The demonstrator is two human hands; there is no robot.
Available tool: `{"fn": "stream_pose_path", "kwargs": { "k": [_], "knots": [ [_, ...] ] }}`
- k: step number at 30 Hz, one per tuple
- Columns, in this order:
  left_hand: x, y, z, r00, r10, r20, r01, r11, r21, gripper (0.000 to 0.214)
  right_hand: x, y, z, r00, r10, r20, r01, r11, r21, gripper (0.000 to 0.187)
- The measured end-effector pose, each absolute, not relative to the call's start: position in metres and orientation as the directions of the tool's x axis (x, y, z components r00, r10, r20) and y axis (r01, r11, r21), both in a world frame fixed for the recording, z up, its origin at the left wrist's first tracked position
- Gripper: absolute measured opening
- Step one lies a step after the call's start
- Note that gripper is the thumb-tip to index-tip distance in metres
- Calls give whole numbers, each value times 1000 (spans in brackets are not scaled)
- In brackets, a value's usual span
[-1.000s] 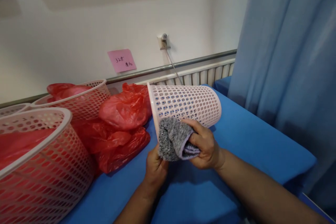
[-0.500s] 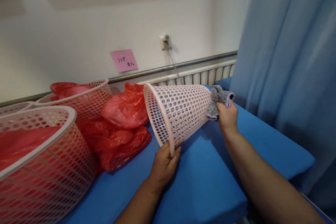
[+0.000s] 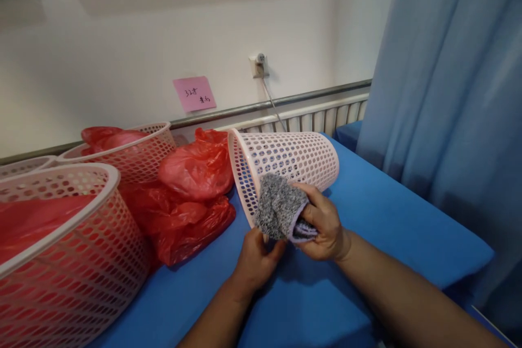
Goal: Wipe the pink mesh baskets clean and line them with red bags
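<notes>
A pale pink perforated plastic basket lies on its side on the blue surface, its mouth turned to the left. My left hand grips the lower edge of the rim, closed around it, with the fingertips partly covered. In my right hand is a bunched grey cloth with a lilac border. The cloth is against the near side of the basket by the rim, just above my left hand, and hides part of the basket wall.
Left of the basket lie red plastic bags. A large pink basket with red plastic inside stands at the near left, another basket behind it. A radiator and wall socket are at the back; a blue curtain hangs right.
My right hand has brought the cloth from the basket's bottom end leftward and nearer, to the rim. My left hand keeps its hold, and the basket has barely shifted.
</notes>
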State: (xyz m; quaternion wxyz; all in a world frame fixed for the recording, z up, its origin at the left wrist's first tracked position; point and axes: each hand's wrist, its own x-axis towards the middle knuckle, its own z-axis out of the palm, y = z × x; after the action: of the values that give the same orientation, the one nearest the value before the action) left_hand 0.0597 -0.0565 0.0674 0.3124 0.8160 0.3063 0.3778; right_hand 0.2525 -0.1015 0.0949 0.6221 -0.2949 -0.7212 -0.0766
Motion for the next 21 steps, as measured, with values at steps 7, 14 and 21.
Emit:
{"fn": "stream_pose_path", "kwargs": {
  "k": [7,14,21],
  "knots": [
    [56,-57,70,474,750,461,201,-602,772,34,258,-97,93,74,342,937,633,710,-309,53],
    [60,-60,65,568,698,436,228,-642,732,37,338,-49,85,877,296,378,281,320,-905,31],
    [61,-52,62,679,641,357,299,-686,663,41,305,-65,88,721,374,584,430,420,-799,40]
  ]
}}
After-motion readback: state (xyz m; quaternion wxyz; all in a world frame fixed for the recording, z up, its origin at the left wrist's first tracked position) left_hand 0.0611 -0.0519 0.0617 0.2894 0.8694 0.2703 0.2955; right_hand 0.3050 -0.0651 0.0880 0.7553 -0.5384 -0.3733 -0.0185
